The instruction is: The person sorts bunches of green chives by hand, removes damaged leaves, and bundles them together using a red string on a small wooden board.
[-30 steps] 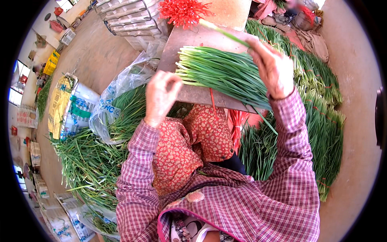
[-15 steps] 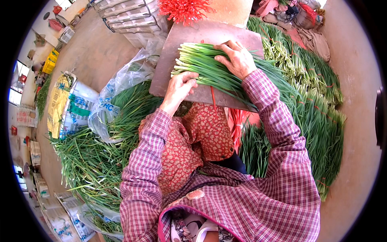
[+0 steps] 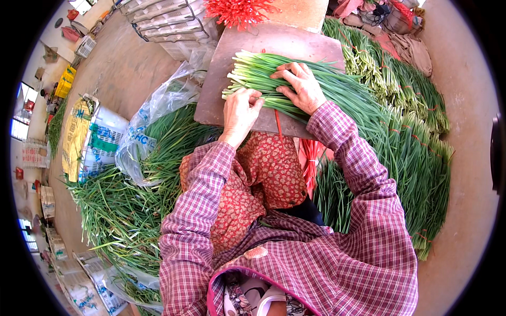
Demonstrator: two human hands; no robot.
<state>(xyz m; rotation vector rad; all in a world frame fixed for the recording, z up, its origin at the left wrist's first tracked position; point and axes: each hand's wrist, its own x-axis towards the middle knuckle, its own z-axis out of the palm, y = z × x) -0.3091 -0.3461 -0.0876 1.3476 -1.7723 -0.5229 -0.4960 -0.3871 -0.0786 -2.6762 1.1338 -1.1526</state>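
A loose bundle of garlic chives [image 3: 258, 67] lies across the brown board [image 3: 213, 102], pale stem ends to the left and green leaves to the right. My left hand [image 3: 241, 113] is at the near edge of the stem ends, thumb and fingers pinched together on some chive stems. My right hand [image 3: 301, 88] rests on top of the leaves with its fingers apart, pressing lightly on the bundle. A red tie strip [image 3: 278, 122] passes under the chives, and its near end hangs over the board's front edge.
Tied chive bundles [image 3: 416, 158] are stacked at right. A heap of loose chives [image 3: 121, 210] and a clear plastic bag [image 3: 137, 152] are at left. Red strips [image 3: 240, 11] lie beyond the board, beside white crates [image 3: 174, 26]. More red strips [image 3: 311, 158] hang below.
My right hand has slid left along the bundle toward the stem ends. My left hand has shifted slightly right, its fingers drawn closer together at the stems.
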